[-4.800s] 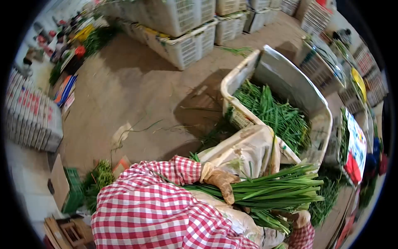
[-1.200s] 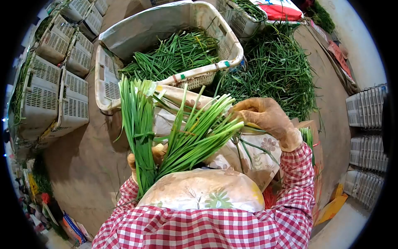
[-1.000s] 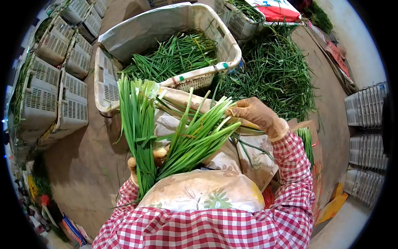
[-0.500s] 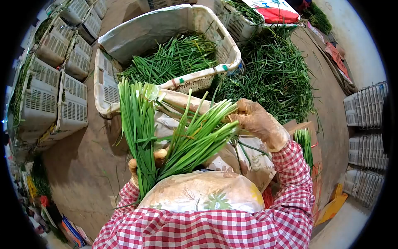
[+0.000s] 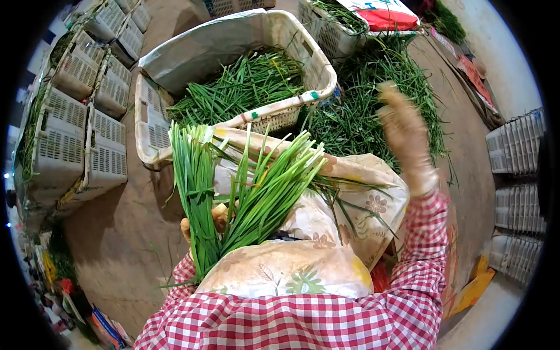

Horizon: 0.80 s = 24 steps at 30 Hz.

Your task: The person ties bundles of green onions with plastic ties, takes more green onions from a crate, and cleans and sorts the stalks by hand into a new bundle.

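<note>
My left hand (image 5: pixel 220 217) is closed round a bunch of green chives (image 5: pixel 195 175), held upright at the left of my lap. A second spread of chives (image 5: pixel 274 195) leans to the right from the same hand, pale ends pointing up. My right hand (image 5: pixel 405 131), gloved and smeared by motion, is raised over the near right side of a loose heap of chives (image 5: pixel 361 105). Its fingers are too blurred to show whether they hold anything. A few thin stalks (image 5: pixel 344 201) lie on the flowered apron (image 5: pixel 373 227) across my lap.
In front stands a white plastic crate (image 5: pixel 146 122) partly filled with loose greens. More slatted crates (image 5: pixel 61 125) line the left side, and stacked crates (image 5: pixel 516 143) stand at the right wall. A red and white sack (image 5: pixel 388 20) lies at the back.
My right hand has left the pale ends of the chives and moved up and right over the heap. My left hand still holds its bunch, almost unmoved.
</note>
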Available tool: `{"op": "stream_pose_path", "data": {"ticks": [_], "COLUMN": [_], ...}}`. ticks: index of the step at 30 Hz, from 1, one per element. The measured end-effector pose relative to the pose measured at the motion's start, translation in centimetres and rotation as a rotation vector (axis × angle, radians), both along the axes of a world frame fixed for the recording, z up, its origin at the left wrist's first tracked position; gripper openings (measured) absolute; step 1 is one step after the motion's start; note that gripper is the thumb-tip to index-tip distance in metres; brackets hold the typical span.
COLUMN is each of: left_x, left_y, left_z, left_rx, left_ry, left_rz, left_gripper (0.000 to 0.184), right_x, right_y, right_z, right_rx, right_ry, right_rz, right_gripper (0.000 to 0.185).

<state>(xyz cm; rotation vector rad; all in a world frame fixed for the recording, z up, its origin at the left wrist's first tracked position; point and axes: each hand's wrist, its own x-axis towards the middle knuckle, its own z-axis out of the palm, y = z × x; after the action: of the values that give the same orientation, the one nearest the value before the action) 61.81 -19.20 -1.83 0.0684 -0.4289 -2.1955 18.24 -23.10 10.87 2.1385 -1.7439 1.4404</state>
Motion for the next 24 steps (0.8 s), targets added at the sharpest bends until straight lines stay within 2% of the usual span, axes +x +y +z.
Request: {"op": "stream_pose_path", "data": {"ticks": [1, 2, 4, 8, 12, 13, 14, 15, 16, 17, 18, 20, 22, 23, 24], "left_x": [0.0, 0.0, -0.8, -1.0, -2.1, -2.3, -1.8, -0.7, 0.0, 0.0, 0.0, -0.2, -0.7, -0.9, -1.0], "left_y": [0.0, 0.0, -0.1, 0.0, -0.1, 0.0, 0.0, -0.1, -0.1, -0.2, -0.3, -0.7, -1.1, -1.1, -1.1], "left_z": [-0.1, -0.1, 0.7, 1.4, 1.9, 2.0, 1.9, 1.6, 1.4, 1.2, 1.0, 0.6, 0.1, 0.2, 0.2], "left_rx": [-0.006, -0.012, -0.125, -0.139, -0.196, -0.189, -0.188, -0.201, -0.214, -0.216, -0.202, -0.192, -0.244, -0.255, -0.265], "left_ry": [0.000, -0.001, 0.089, 0.110, 0.133, 0.186, 0.188, 0.033, -0.121, -0.118, -0.045, 0.031, 0.117, 0.138, 0.158], "left_rz": [-0.015, -0.031, 0.003, -0.033, -0.003, 0.032, 0.030, -0.009, -0.046, -0.047, -0.048, -0.051, -0.004, 0.006, 0.017], "left_gripper": [0.071, 0.071, 0.076, 0.078, 0.082, 0.084, 0.084, 0.081, 0.078, 0.078, 0.073, 0.067, 0.064, 0.063, 0.062], "right_x": [2.9, 5.3, 7.5, 7.5, 3.9, 1.9, 0.7, -2.6, -5.4, -8.1, -9.6, -11.3, -9.7, -7.2, -5.0], "right_y": [0.5, 1.5, 2.0, 2.4, 2.0, 1.2, 1.2, 0.4, 0.0, 0.2, 0.1, -0.1, -0.3, -0.2, 0.5], "right_z": [0.8, 0.3, -1.6, -1.9, -0.1, 0.3, 2.1, 1.9, 1.9, 1.2, 1.0, 0.9, -2.8, -4.9, -5.1], "right_rx": [0.121, 0.172, 0.165, 0.125, -0.142, -0.153, -0.258, -0.353, -0.309, -0.042, -0.045, 0.502, 0.461, 0.661, 0.752], "right_ry": [0.144, 0.376, 0.528, 0.712, 0.770, 0.834, 0.890, 0.996, 1.015, 0.951, 0.952, 0.385, 0.292, -0.159, -0.576], "right_rz": [0.108, 0.080, 0.135, 0.145, 0.007, -0.113, -0.278, -0.477, -0.684, -1.017, -1.019, -1.195, -0.855, -0.564, 0.080], "right_gripper": [0.041, 0.037, 0.028, 0.017, 0.016, 0.005, 0.008, 0.013, 0.017, 0.023, 0.023, 0.033, 0.048, 0.059, 0.064]}}
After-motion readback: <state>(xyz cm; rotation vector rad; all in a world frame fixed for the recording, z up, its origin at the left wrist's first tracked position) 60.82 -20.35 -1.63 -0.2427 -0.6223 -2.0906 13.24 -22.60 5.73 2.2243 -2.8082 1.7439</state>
